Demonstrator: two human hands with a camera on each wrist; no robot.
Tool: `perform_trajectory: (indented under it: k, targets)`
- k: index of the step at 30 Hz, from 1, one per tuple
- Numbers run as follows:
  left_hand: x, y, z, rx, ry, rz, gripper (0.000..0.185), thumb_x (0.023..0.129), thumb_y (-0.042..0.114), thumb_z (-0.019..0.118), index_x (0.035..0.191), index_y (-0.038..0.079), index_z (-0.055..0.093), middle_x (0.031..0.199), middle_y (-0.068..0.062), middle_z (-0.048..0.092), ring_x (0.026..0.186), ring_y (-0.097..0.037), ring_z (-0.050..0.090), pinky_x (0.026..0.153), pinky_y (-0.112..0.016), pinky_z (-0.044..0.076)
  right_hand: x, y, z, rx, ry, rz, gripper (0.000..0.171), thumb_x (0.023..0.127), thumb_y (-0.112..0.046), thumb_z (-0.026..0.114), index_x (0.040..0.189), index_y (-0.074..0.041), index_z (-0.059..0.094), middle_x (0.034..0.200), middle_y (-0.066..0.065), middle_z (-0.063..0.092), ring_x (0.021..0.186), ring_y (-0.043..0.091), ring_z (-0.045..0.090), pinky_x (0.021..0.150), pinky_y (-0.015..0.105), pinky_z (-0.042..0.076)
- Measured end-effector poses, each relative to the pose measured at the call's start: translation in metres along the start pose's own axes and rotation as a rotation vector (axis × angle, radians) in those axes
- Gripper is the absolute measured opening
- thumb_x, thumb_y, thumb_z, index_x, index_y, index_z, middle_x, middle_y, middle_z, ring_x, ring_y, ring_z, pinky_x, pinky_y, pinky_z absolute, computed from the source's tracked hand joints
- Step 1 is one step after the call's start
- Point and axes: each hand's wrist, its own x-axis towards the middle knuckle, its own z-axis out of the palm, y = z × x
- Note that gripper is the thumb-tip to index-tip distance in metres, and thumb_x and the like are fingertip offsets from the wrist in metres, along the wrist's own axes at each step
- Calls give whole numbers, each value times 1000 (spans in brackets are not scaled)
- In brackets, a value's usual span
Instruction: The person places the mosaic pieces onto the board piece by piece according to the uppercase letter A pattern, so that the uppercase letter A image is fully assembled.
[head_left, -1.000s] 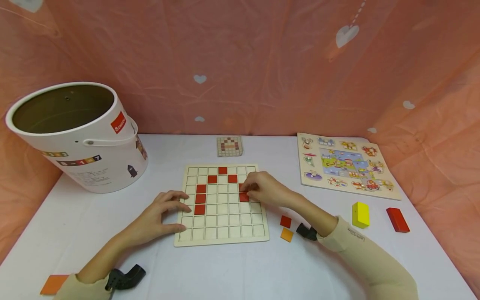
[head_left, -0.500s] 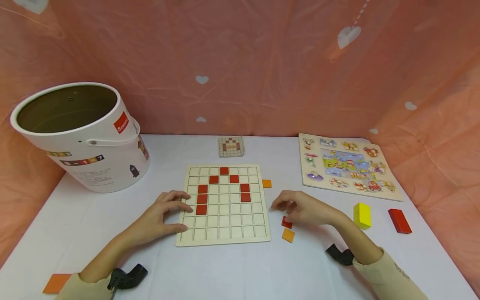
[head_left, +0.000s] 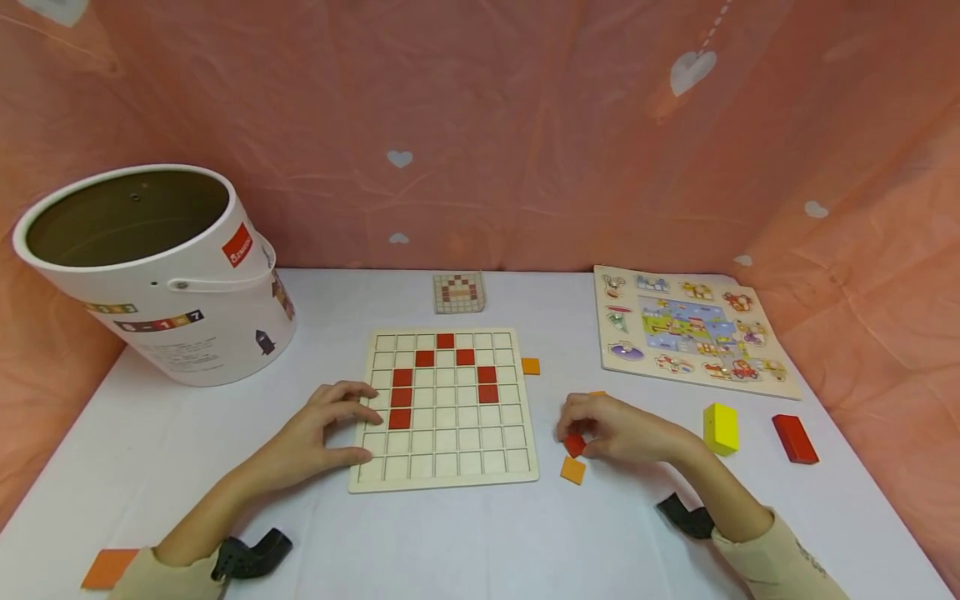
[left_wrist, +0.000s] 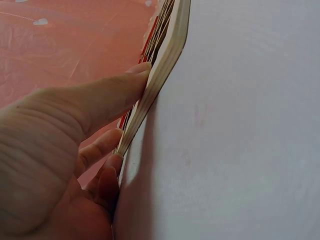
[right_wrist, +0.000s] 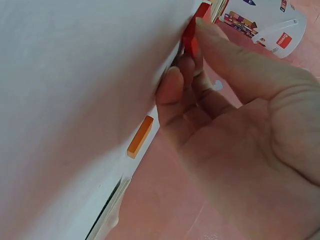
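Observation:
A cream grid board (head_left: 444, 482) lies on the table, with several red tiles (head_left: 401, 398) in its cells forming an arch-like outline. At its left edge rests my left hand (head_left: 318, 429), fingers spread. In the left wrist view the thumb and fingertips touch the rim of the board (left_wrist: 167, 60). To the right of the board, my right hand (head_left: 618, 429) pinches a loose red square tile (head_left: 574, 445) between thumb and fingers, and the right wrist view shows this tile (right_wrist: 192, 37) tilted. Just in front of it lies an orange tile (head_left: 573, 471).
Orange tiles lie beside the board's right edge (head_left: 531, 367) and partly behind my right hand (head_left: 597, 392). A pattern card (head_left: 459, 306) sits behind the board. Around stand a white bucket (head_left: 180, 333), a picture puzzle (head_left: 697, 333), a yellow block (head_left: 721, 429) and a red block (head_left: 795, 439).
My right hand has left the red tiles at the board's right side, moved right and toward me, and now pinches the loose red tile. My left hand stays in place.

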Motion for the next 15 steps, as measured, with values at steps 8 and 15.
perform_trajectory:
  k: [8,15]
  targets:
    - [0,-1,0,9,7,26,35,76,29,87,107,24,71,136,-1,51,126,-22,38,104,-38,35,17,-12,-5,9,124,45,16,90,7,65,99,-6,70,92,0,68,84,16,59,77,27,51]
    - [1,-2,0,8,8,33,35,76,29,87,107,24,71,136,-2,51,127,-24,39,104,-46,35,65,-32,-2,1,152,-12,17,89,8,65,102,-1,70,95,4,66,81,16,55,72,26,49]
